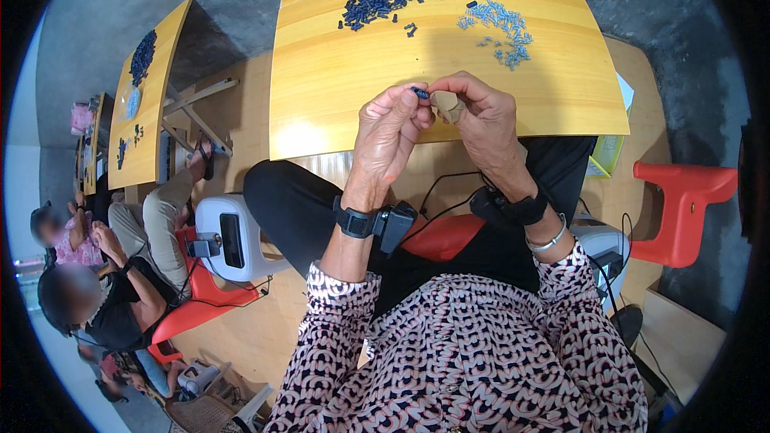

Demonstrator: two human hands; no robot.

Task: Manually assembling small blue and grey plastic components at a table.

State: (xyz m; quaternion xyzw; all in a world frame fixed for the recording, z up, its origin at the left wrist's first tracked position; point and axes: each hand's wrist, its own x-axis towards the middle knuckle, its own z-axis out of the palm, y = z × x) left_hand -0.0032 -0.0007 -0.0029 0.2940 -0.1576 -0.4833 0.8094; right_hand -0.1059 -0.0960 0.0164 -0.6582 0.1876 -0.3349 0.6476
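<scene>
While the left hand pinches a small dark piece above the near part of the counter, the right hand sits just beside it, fingers bent narrow; its grip, cannot tell. Tan material at right fingertips. Farther off: heaped dark pieces, scattered silvery parts to their right.

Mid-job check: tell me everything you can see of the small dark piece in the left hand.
The small dark piece is short, roughly cylindrical and blue-black, with a ridged-looking side; it looks like plastic. The fingers of the left hand pinch it, hiding part of it. It lies slightly tilted, one end toward the right hand, seen against the yellow tabletop. Whether the right hand touches it is unclear.
</scene>
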